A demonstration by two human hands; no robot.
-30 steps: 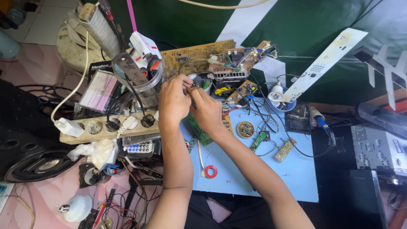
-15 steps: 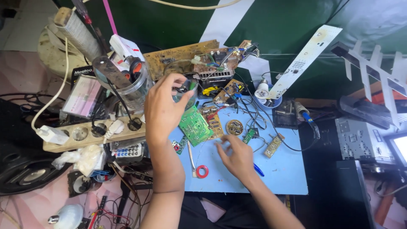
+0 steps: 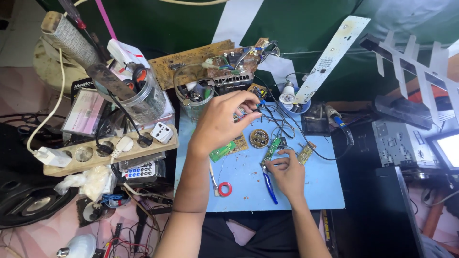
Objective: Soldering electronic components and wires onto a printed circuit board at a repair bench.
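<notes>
**Head view: two hands over a blue repair mat, small electronics work**

Head camera looking down on a blue mat (image 3: 330, 196) crowded with parts. Left hand (image 3: 221, 122) raised above the mat's upper middle, fingers curled and pinched together near a tangle of thin wires (image 3: 275, 117); looks closed on something small, but what sits between the fingertips cannot be told. Held high, probably to keep a wire end clear of the clutter below.

Right hand (image 3: 287, 173) low on the mat, fingertips resting on the end of a narrow green circuit strip (image 3: 271, 150), pressing or steadying it more than gripping; fingers loosely bent, not wrapped round anything. Blue-handled pliers (image 3: 269, 184) lying flat just beside that hand, handles toward the wearer, within easy reach.

Green circuit board (image 3: 228, 147) lying flat under the left wrist, partly hidden. Round brass-coloured part (image 3: 259, 138) between the two hands, apart from both. Red tape ring (image 3: 224, 188) near the mat's front edge. Small tan board (image 3: 306, 153) just right of the strip.

Off the mat: wooden power strip (image 3: 86, 155) at left with plugs in, clear jar (image 3: 143, 98) of tools behind it, large brown board (image 3: 191, 62) propped along the back, white LED strip (image 3: 332, 57) leaning at right, presumably parked out of the working area.
</notes>
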